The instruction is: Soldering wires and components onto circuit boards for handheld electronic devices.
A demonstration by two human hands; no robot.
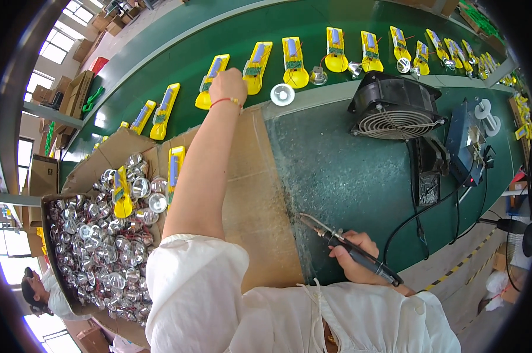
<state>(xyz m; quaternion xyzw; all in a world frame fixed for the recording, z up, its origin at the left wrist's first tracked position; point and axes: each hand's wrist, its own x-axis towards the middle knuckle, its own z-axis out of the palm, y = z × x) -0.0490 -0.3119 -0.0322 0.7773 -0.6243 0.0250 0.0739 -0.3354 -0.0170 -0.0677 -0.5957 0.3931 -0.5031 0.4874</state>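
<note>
Stretched far forward, my left hand (228, 87) is closed between two yellow flashlight housings. The nearer one (205, 97) lies at its left and another (256, 69) just at its right; both have a green circuit board and a blue-violet cell. My fingertips are hidden behind the hand, so I cannot tell what they grip. Low at the right, my right hand (349, 269) is wrapped round the black handle of a soldering iron (369, 260). Its metal tip points up and left, above the edge between the brown cardboard (248, 200) and the green mat (336, 176).
At left stands a box heaped with silvery reflector lamps (104, 247), two yellow housings among them. More housings line the green conveyor (231, 38). A black fan (395, 109), a blue soldering station (463, 138) and a solder spool (487, 117) stand right. Another person (57, 294) is at far left.
</note>
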